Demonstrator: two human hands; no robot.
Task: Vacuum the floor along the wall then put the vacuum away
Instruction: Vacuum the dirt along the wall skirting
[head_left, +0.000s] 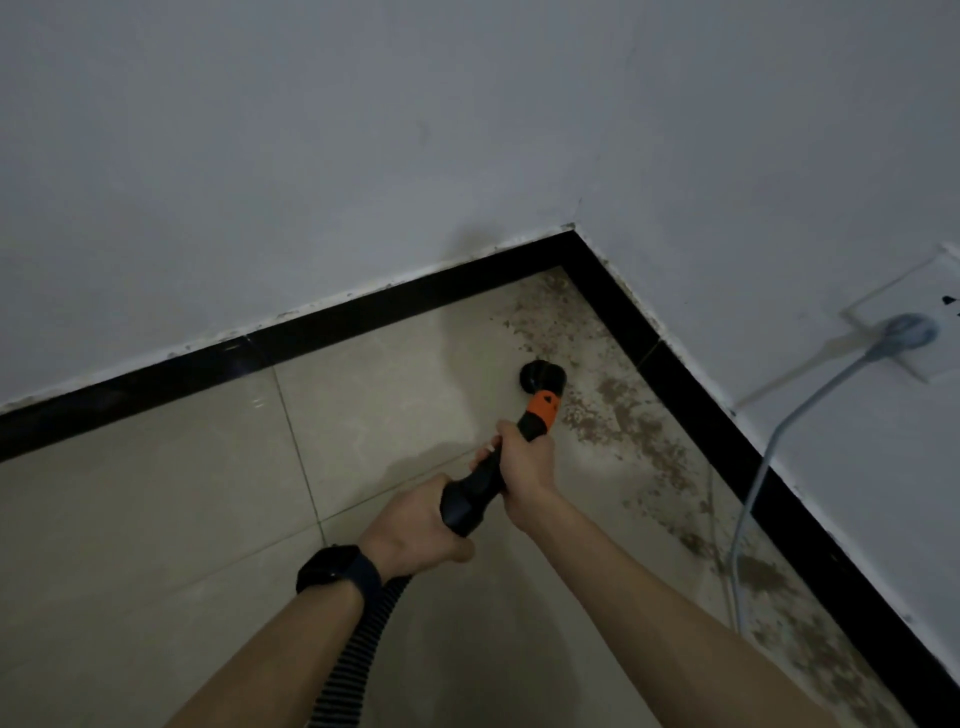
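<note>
Gripping the vacuum wand: left hand curled round the near black grip, right hand round its neck. The wand looked light and stiff, its ribbed hose pliant. Farther off, the brush nozzle appeared to rest on the floor beside grit lining the right wall; no canister showed.

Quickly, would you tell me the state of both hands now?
Left hand: closed, gripping the vacuum wand.
Right hand: closed, gripping the vacuum wand further forward.

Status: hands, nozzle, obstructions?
Left hand grips wand rear, right hand grips it forward. Brush nozzle at dirt strip along right wall. Grey cord hangs from outlet across that strip.
</note>
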